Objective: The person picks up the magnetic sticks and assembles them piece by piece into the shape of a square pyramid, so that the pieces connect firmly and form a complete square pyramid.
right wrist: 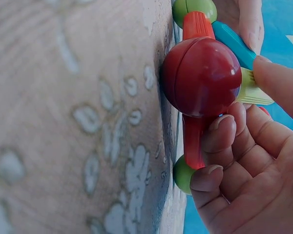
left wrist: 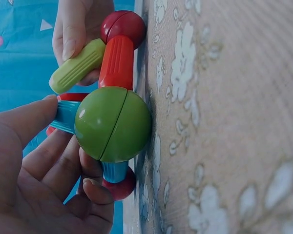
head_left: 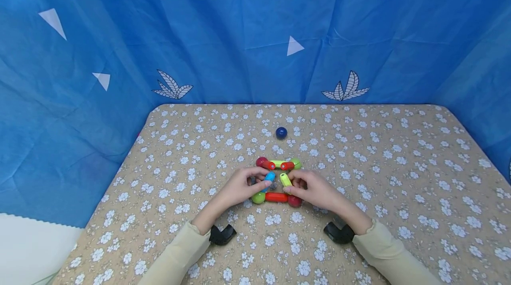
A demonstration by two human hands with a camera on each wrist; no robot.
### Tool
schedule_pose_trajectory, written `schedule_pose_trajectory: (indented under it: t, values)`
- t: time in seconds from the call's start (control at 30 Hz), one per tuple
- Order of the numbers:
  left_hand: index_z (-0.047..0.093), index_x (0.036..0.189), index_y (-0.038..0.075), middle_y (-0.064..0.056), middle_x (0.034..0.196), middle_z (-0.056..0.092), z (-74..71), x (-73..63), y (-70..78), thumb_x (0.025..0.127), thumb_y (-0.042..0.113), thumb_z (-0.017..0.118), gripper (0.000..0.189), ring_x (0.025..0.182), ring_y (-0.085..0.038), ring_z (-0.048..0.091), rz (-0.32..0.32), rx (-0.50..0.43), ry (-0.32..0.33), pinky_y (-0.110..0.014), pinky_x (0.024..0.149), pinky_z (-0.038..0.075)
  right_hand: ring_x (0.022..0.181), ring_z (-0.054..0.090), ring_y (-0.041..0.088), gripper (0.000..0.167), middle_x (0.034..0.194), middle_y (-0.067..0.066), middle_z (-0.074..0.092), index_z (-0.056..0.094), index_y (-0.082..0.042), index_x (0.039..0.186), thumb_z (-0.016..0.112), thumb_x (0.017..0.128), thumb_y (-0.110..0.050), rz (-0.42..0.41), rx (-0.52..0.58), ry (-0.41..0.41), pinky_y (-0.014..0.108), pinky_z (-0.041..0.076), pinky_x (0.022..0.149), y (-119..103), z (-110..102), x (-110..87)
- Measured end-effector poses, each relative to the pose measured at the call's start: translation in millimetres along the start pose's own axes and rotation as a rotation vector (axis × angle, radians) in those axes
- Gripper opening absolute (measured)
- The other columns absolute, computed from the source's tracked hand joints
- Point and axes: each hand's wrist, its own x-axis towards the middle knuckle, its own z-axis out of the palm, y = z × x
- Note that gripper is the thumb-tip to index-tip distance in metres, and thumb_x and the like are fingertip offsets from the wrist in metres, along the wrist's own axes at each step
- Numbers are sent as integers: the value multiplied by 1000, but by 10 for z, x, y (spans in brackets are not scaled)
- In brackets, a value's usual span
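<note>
A frame of balls and ribbed sticks lies on the table. Its near side has a green ball (head_left: 258, 198), a red stick (head_left: 276, 197) and a red ball (head_left: 295, 201). My left hand (head_left: 241, 186) pinches a blue stick (head_left: 269, 177) that rises from the green ball. A yellow-green stick (head_left: 285, 180) at the near red ball is pinched by my right hand (head_left: 313, 188). On the far side, another yellow-green stick (head_left: 278, 163) spans a red ball (head_left: 261, 162) and a green ball (head_left: 296, 163). Two more red sticks (head_left: 269, 165) lean inward from these far balls.
Beyond the frame sits a loose dark blue ball (head_left: 281, 133). The table (head_left: 399, 165) wears a flowered cloth, and a blue curtain (head_left: 239, 32) hangs behind and at both sides. Black wrist bands (head_left: 222, 235) are on both arms.
</note>
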Motion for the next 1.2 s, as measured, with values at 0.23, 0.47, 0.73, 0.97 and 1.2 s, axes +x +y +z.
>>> schedule_pose_trajectory:
  t: [0.23, 0.47, 0.73, 0.97, 1.2]
  values:
    - [68, 108, 9, 7, 87, 63, -3, 1, -4, 89, 20, 67, 22, 80, -9, 56, -3, -3, -1, -23, 60, 41, 56, 42, 8, 13, 63, -8, 47, 61, -15, 87, 68, 88, -27, 1, 9, -12, 23, 36, 48, -8, -25, 0]
    - [68, 108, 5, 3, 88, 64, -53, -32, 120, 89, 16, 66, 22, 81, -12, 56, 1, -10, -7, -23, 60, 41, 61, 47, 11, 20, 71, -7, 52, 65, -13, 100, 66, 88, -29, 5, 15, -83, 24, 41, 51, 11, -147, 20]
    - [66, 106, -2, -5, 88, 64, -108, -97, 403, 88, 6, 65, 20, 79, -18, 56, -8, -45, -21, -25, 60, 40, 75, 52, 21, 26, 84, 3, 59, 64, -2, 111, 61, 93, -19, 53, 28, -10, 31, 46, 62, 172, -623, 306]
    - [66, 109, -1, -4, 91, 64, -101, -105, 389, 89, 9, 64, 22, 82, -18, 56, -21, -41, -37, -23, 62, 41, 107, 52, 31, 39, 124, 17, 54, 53, -1, 128, 59, 94, -19, 183, 196, 66, 44, 48, 85, 477, -712, 836]
    - [66, 109, -1, -4, 92, 64, -100, -89, 394, 89, 10, 65, 23, 83, -17, 56, -28, -36, -40, -22, 63, 41, 115, 47, 34, 46, 133, 19, 46, 47, -4, 135, 61, 92, -15, 201, 207, -5, 46, 44, 90, 571, -621, 1199]
